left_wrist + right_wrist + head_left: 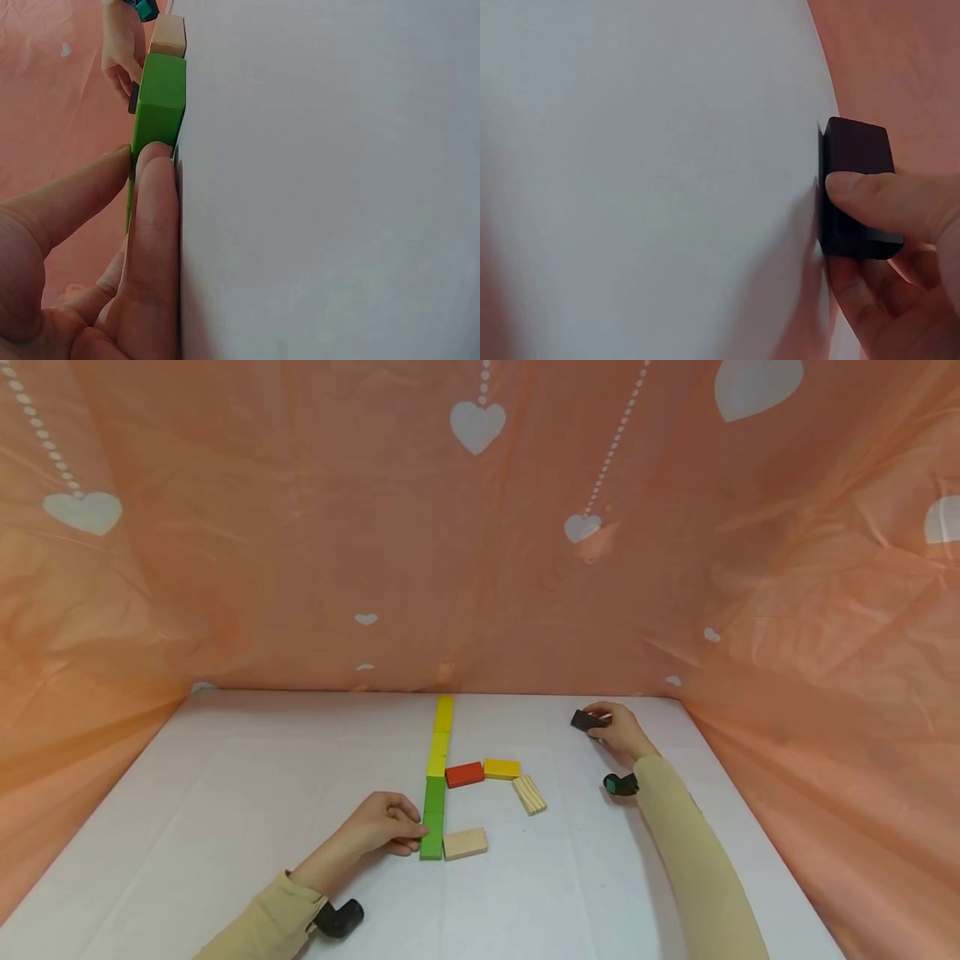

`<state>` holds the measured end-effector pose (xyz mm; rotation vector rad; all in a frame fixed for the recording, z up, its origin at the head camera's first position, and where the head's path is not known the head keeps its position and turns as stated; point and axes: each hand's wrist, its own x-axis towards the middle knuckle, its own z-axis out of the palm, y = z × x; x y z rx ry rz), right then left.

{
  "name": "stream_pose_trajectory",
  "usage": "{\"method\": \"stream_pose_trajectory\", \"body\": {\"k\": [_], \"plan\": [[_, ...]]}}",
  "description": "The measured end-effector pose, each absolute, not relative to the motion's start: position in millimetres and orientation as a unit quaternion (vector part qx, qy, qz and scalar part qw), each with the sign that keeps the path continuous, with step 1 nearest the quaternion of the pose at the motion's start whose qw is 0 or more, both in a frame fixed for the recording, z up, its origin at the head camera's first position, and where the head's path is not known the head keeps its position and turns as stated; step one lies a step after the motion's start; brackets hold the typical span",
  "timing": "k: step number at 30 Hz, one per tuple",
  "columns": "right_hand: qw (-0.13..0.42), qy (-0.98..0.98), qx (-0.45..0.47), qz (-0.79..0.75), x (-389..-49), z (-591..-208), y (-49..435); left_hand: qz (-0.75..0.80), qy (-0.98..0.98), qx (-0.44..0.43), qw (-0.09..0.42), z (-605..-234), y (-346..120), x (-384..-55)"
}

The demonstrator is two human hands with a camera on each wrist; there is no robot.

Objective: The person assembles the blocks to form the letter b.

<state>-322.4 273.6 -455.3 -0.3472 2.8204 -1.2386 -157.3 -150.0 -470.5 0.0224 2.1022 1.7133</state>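
My right hand (622,732) grips a black block (586,721) at the far right of the table, with the thumb across its face in the right wrist view. My left hand (380,823) touches the left side of the nearest green block (431,846). In the left wrist view, its straight fingers (154,232) lie along that block's side and the thumb tip meets its upper edge. Another green block (434,793) and two yellow blocks (439,752) continue the straight line away from me. A red block (465,774) and a plain wood block (466,843) adjoin the line's right side.
An orange-yellow block (502,769) lies beside the red one, and a striped wood block (529,795) slants down from its right end. Orange cloth with pale hearts (477,427) stands behind and along both sides of the white table (285,760). Black wrist cameras (341,918) hang from both sleeves.
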Motion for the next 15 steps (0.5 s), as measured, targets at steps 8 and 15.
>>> {"method": "stream_pose_trajectory", "body": {"k": [8, 15], "plan": [[0.017, 0.914, -0.115, -0.388, -310.1, -451.0, 269.5, 0.623, 0.753, 0.019, 0.213, -472.0, -151.9, -156.5], [0.01, 0.904, -0.138, -0.405, -290.1, -433.3, 251.9, 0.617, 0.757, 0.005, 0.212, -470.3, -150.6, -157.3]]}}
